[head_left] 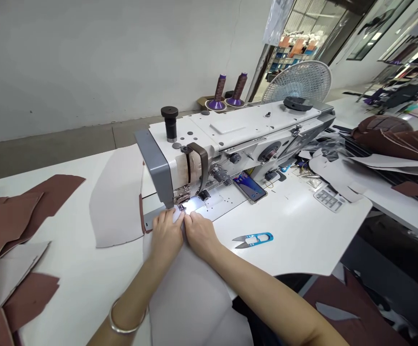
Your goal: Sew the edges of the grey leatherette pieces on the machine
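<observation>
Just in front of the presser foot (182,208) of a white sewing machine (230,129), my two hands sit close together on a pale grey panel (190,293). My left hand (166,235) is closed on the panel, fingers together and pressing it down. My right hand (202,234) is closed too, thumb and bent fingers gripping the same panel beside the needle area. The panel drapes over the table edge towards me. Left of the machine head lies another grey panel (115,202) with a brown strip (142,214) along its edge. The needle tip is hard to make out.
Blue thread snips (255,239) lie right of my hands, and a phone (250,186) rests by the machine bed. Brown pieces (17,216) are piled at left, more brown panels (392,137) at right. Two thread cones (220,91) and a fan (297,81) stand behind.
</observation>
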The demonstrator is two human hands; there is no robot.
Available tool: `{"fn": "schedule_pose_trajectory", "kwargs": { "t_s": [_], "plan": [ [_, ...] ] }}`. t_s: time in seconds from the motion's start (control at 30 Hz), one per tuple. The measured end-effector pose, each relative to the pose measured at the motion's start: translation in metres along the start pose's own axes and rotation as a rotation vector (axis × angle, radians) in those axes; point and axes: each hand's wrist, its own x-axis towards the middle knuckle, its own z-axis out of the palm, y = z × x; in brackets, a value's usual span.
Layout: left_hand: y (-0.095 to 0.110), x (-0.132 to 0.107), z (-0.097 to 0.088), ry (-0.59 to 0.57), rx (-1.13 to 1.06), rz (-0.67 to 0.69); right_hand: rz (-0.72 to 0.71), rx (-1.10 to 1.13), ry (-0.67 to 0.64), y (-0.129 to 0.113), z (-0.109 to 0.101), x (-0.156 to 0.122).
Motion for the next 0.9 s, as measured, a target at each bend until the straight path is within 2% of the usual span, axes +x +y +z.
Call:
{"fn": "schedule_pose_trajectory", "kwargs": {
  "t_s": [0.53,0.9],
  "plan": [
    [-0.0018,0.0015,-0.0008,0.065,-0.008,0.016,-0.023,-0.006,0.005,0.0021,0.0020,0.0020],
    [-0.0037,0.0001,0.0000,0.065,-0.016,0.032,-0.034,0.009,0.026,0.0039,0.0060,0.0033]
  ]
}}
